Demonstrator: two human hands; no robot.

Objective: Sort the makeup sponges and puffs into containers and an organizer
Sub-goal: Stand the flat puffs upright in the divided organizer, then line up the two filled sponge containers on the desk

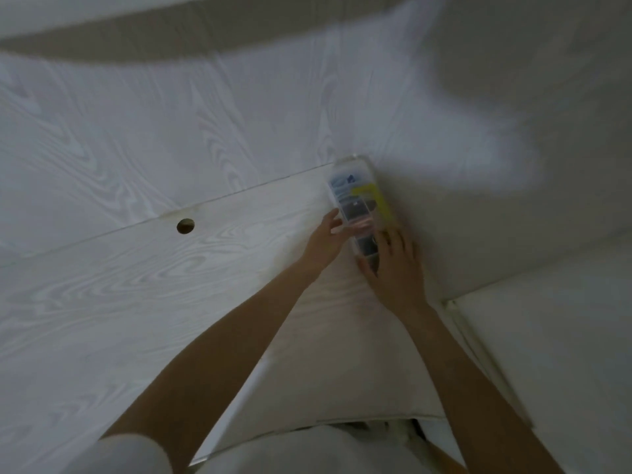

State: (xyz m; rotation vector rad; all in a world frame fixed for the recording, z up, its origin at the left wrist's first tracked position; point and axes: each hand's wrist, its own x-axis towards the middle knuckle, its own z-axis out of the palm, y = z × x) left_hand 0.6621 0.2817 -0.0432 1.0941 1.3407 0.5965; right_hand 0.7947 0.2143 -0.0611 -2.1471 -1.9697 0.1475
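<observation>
Head view looks steeply down on a white wood-grain desk (143,268), and the whole frame is blurred and dim. Right of centre, a long clear plastic organizer (362,206) lies on the desk at its right-hand end, running from upper left to lower right, with its far end against the wood-grain back panel (171,124) and its right side close to the plain wall (513,165). It is split into several small compartments; the blur lets me make out only blue and white shapes in the upper ones, dark shapes further down, something pinkish in the middle, and a yellow-green piece (374,200) along the right side. Which of these are sponges or puffs I cannot tell. Left hand (323,244) reaches in from the lower centre and touches the organizer's left edge with loosely curved fingers; whether it truly grips the box is not clear. Right hand (393,265) lies over the near end of the organizer, fingers spread and bent down around it, holding it. Both forearms are bare and come up from the bottom of the frame. 1 round cable hole (185,226) sits in the desk left of centre. White cushions (547,336) fill the lower right, and a white sleeve (136,453) shows at the bottom left.
</observation>
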